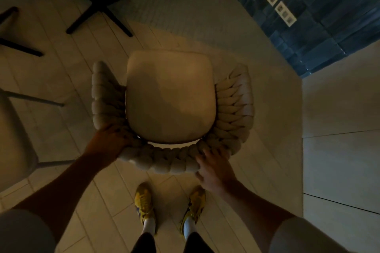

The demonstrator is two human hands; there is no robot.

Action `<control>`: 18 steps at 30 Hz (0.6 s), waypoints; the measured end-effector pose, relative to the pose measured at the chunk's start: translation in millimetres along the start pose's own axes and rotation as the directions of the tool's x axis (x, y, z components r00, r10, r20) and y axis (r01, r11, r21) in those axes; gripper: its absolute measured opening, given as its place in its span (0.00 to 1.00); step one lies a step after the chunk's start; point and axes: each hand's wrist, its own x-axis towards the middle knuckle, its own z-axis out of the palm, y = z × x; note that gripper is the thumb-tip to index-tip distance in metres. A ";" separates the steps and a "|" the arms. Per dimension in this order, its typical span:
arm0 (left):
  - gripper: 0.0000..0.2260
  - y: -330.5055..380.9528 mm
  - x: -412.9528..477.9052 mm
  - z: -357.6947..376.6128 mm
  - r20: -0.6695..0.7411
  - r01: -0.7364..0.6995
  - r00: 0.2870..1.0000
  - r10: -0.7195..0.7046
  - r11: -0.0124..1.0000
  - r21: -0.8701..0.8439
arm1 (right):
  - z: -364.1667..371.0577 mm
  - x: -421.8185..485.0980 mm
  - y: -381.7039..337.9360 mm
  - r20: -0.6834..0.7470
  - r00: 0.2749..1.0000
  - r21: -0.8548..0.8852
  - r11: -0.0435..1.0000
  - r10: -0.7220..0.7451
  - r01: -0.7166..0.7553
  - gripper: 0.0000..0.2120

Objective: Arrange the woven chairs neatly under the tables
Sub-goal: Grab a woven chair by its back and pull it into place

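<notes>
Squarely below, the woven chair point(170, 96) stands on the floor point(102, 201), left hand point(109, 139) and right hand point(213, 168) gripping its braided backrest; a black table base point(98, 4) stands ahead-left, another chair point(14, 139) beside.

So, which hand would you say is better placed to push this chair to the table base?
Probably the right hand: it holds the chair at the rear corner farthest from the table base.
</notes>
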 end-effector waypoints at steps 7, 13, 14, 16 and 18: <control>0.26 -25.5 -15.0 -12.1 0.223 0.058 0.969 -0.103 0.978 0.200 | -13.2 10.9 3.6 -0.012 0.999 0.248 0.967 -0.051 0.052 0.35; 0.23 -46.0 -17.7 1.2 -0.346 0.031 0.840 -0.417 0.674 -0.738 | -13.7 20.2 47.5 -0.323 0.856 0.284 0.904 0.404 -0.320 0.20; 0.21 -42.5 -15.7 5.4 -0.355 0.070 0.734 -0.579 0.584 -0.808 | -13.4 23.5 51.1 -0.329 0.767 0.358 0.825 0.550 -0.437 0.24; 0.24 -30.2 -8.5 15.9 -0.286 0.147 0.551 -0.784 0.429 -0.891 | -13.3 32.7 56.3 -0.215 0.543 0.567 0.557 0.811 -0.607 0.33; 0.33 -19.4 1.0 18.5 -0.055 0.200 0.458 -0.887 0.163 -0.966 | -14.8 45.1 61.0 0.019 0.348 0.735 0.223 0.937 -0.640 0.37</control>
